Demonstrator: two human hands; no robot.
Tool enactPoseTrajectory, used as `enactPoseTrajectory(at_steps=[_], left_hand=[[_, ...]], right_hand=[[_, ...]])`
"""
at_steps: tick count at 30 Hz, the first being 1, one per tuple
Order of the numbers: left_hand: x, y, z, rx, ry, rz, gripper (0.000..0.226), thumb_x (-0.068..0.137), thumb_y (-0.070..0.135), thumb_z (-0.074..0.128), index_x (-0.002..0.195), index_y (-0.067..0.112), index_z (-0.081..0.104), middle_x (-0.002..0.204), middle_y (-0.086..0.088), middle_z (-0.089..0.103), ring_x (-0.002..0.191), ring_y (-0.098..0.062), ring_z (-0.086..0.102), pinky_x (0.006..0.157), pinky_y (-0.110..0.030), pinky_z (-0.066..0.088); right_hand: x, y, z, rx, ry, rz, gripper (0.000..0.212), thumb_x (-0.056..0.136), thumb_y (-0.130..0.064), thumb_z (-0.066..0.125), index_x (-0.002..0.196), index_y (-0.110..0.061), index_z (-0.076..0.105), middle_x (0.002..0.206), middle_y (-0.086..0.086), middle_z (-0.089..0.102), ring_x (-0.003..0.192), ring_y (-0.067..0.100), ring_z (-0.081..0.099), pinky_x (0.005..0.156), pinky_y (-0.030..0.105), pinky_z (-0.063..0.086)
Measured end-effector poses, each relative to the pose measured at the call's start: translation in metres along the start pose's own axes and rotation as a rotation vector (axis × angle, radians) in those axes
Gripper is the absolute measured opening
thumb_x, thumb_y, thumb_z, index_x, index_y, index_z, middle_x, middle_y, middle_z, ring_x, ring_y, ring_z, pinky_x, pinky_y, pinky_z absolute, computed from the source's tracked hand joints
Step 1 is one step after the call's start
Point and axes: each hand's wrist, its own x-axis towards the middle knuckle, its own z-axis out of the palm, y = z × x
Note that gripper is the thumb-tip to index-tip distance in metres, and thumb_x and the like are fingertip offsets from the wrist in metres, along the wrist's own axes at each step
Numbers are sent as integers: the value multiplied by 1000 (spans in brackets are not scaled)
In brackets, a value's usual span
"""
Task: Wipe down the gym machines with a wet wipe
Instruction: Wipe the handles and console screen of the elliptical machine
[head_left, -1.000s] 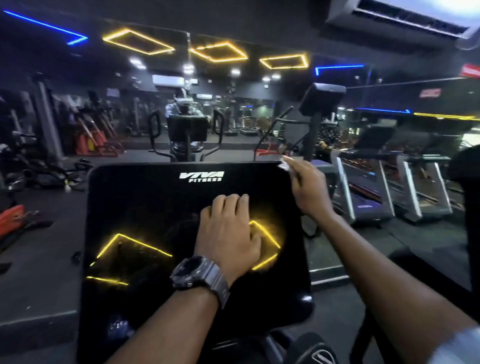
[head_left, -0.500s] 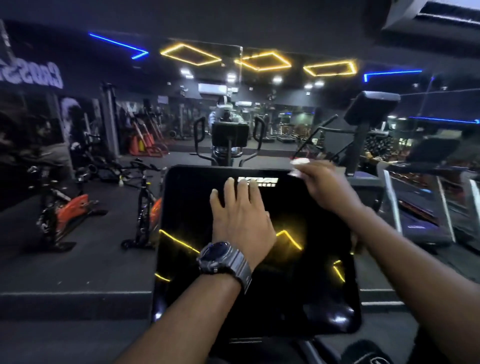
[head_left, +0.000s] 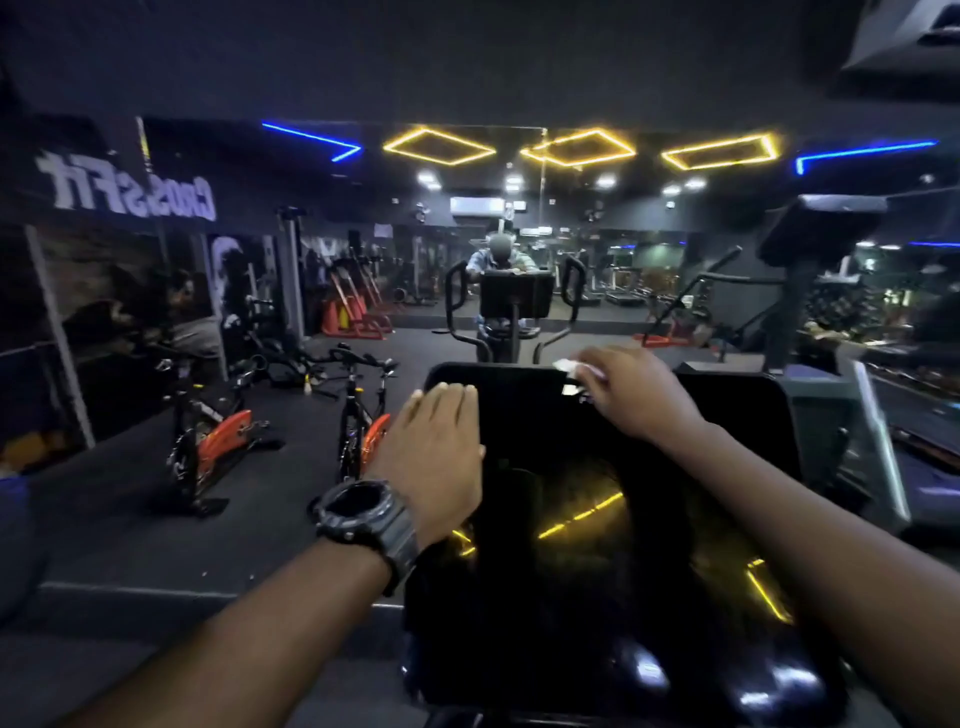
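A glossy black machine console (head_left: 597, 545) fills the lower middle of the head view and reflects yellow ceiling lights. My left hand (head_left: 436, 457), with a dark watch on its wrist, lies flat with fingers together on the console's upper left corner. My right hand (head_left: 631, 392) presses a small white wet wipe (head_left: 574, 371) against the console's top edge, near the middle. Most of the wipe is hidden under my fingers.
Two spin bikes (head_left: 218, 431) with orange flywheels stand on the dark floor to the left. A mirror wall ahead shows a person (head_left: 501, 260) at the same machine. A treadmill (head_left: 878, 447) and another console (head_left: 823, 228) stand to the right.
The view has swung left. My left hand has slid from the console's middle to its upper left corner. My right hand with the wipe has moved left along the top edge.
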Motion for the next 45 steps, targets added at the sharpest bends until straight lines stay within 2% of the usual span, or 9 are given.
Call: enactPoseTrajectory(at_steps=[9, 15, 21, 24, 27, 32, 38, 43, 45], left_hand=[[17, -6, -2, -203, 18, -289, 39, 87, 11, 46, 124, 0, 45, 124, -16, 49, 115, -33, 51, 95, -40, 43], [21, -2, -13, -353, -57, -387, 24, 88, 7, 43, 111, 5, 48, 119, -16, 52, 103, -37, 55, 73, -36, 37], [25, -4, -17, -403, -83, -430, 12, 91, 7, 43, 101, 6, 48, 115, -16, 56, 101, -36, 56, 71, -36, 37], [22, -6, -20, -407, -86, -428, 6, 89, 3, 43, 90, 8, 43, 110, -16, 56, 98, -36, 55, 69, -36, 35], [19, -3, -17, -383, -97, -408, 12, 88, 1, 43, 98, 7, 46, 115, -17, 55, 102, -37, 55, 72, -37, 37], [17, 7, -7, -277, -143, -226, 51, 88, -2, 44, 139, 1, 35, 138, -16, 45, 119, -34, 51, 85, -36, 41], [18, 10, -7, -267, -145, -82, 61, 88, -4, 43, 147, 6, 31, 151, -11, 36, 135, -30, 41, 108, -40, 37], [20, 7, 3, -263, -96, 47, 69, 87, -5, 38, 152, 13, 25, 158, -2, 28, 144, -21, 30, 114, -39, 34], [21, 7, 8, -264, -76, 79, 66, 89, -2, 38, 151, 17, 27, 157, 0, 30, 145, -18, 29, 113, -42, 35]], right_hand=[[51, -92, 56, -7, -158, -464, 45, 89, -7, 56, 133, -20, 56, 134, 3, 58, 118, 27, 58, 95, 41, 49], [41, -60, 45, -70, 43, -370, 33, 86, -3, 60, 119, -4, 66, 111, 15, 68, 100, 35, 64, 80, 40, 54], [-18, -62, 57, -136, -82, -841, 41, 81, -8, 72, 121, -2, 64, 129, 18, 61, 124, 30, 56, 99, 41, 50], [3, -48, 44, -210, -15, -624, 44, 90, -16, 60, 133, -8, 57, 138, 12, 55, 129, 25, 52, 110, 32, 31], [-12, -52, 46, -198, -6, -522, 45, 93, -17, 41, 134, -5, 56, 141, 11, 53, 134, 23, 46, 115, 28, 21], [-90, -62, 70, -87, -386, -984, 47, 99, -17, 27, 137, -8, 53, 142, 13, 51, 136, 29, 43, 113, 36, 35], [-33, -34, 39, -11, -11, -368, 38, 83, 2, 56, 118, -7, 65, 126, 9, 60, 113, 28, 59, 81, 46, 58], [-107, -62, 64, -129, -363, -1112, 24, 93, -16, 50, 104, -11, 71, 122, 4, 61, 109, 22, 48, 82, 38, 57], [-76, -39, 54, -130, -235, -951, 28, 91, -13, 51, 117, -7, 61, 121, 10, 62, 109, 28, 56, 81, 38, 58]])
